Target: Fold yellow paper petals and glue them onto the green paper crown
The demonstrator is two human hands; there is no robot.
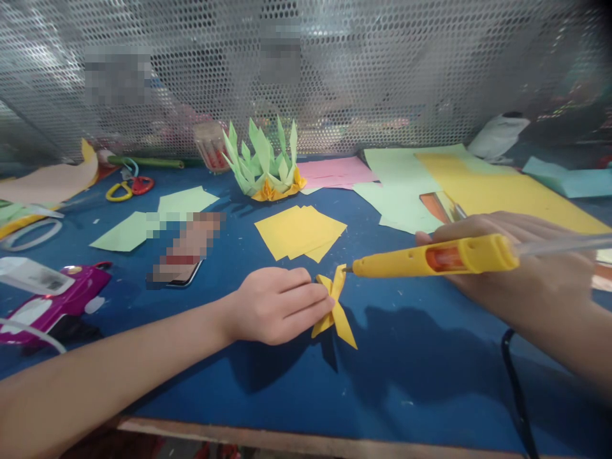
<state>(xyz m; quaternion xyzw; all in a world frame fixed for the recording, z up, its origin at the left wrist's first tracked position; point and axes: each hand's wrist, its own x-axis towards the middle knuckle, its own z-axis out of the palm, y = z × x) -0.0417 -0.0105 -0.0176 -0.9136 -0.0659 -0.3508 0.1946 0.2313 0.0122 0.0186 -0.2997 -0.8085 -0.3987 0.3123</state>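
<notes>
Pinched in the fingers of my left hand (282,303) is a yellow folded-paper flower (340,312) with pointed petals, held just over the blue table (406,376). My right hand (516,274) is closed on a yellow glue gun (430,258) with a clear glue stick (564,243) sticking out of its back end. The gun's metal nozzle points left and meets the upper petal of the flower, or hovers right beside it. Behind my left hand lie several yellow paper squares (301,231). Farther back stands a green folded-paper plant (262,162) with orange flowers at its base.
Green sheets (406,172), a large yellow sheet (507,191) and pink paper (335,172) lie at the back right. Leftward are a phone (186,252), scissors (129,187) and a purple glue gun (62,296). A black cord (515,389) hangs over the front edge. Perforated metal (335,70) borders the back.
</notes>
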